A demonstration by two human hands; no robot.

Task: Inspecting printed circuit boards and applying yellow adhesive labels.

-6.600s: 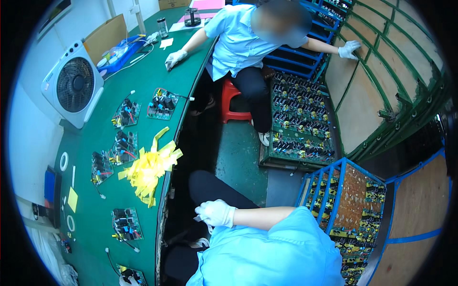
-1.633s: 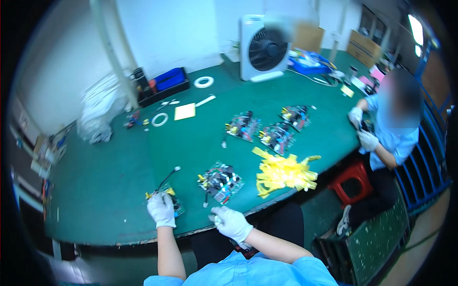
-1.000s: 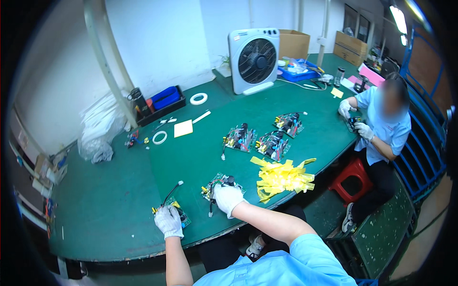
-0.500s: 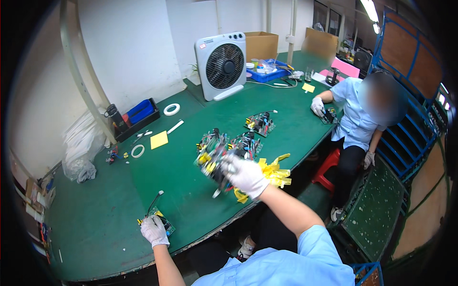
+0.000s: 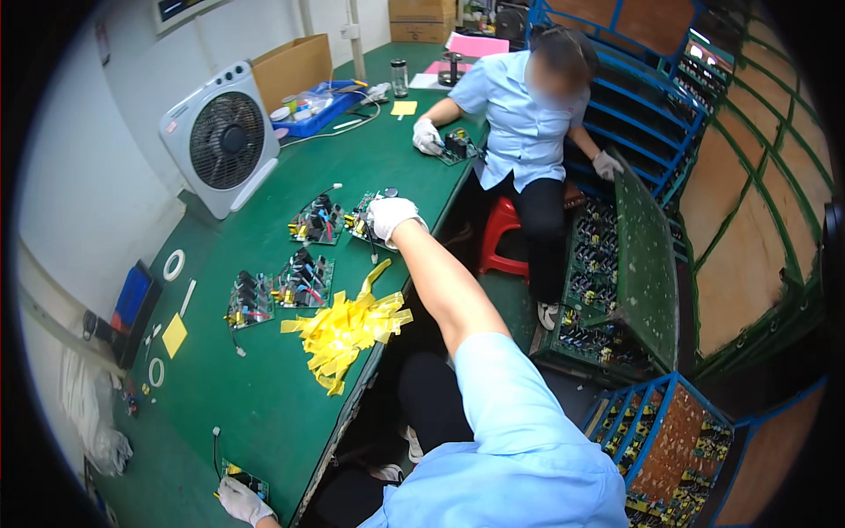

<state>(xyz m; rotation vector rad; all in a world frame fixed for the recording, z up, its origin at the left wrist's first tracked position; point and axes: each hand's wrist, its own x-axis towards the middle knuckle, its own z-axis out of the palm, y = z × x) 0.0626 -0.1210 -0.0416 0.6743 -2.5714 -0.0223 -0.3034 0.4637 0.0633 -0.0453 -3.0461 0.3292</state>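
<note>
At upper centre, a board (image 5: 360, 227) shows left of the right hand (image 5: 392, 220), which partly covers it; grip cannot be told. At lower left, well apart, the left hand (image 5: 244, 502) overlaps a second board (image 5: 250, 478), grip likewise unclear.

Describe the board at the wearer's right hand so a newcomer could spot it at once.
On the green table, find the heap of yellow strips. The circuit board is just beyond it, near the table's right edge. The person's right hand partly covers it, unlike the group of three boards to its left, which no hand touches.
</note>
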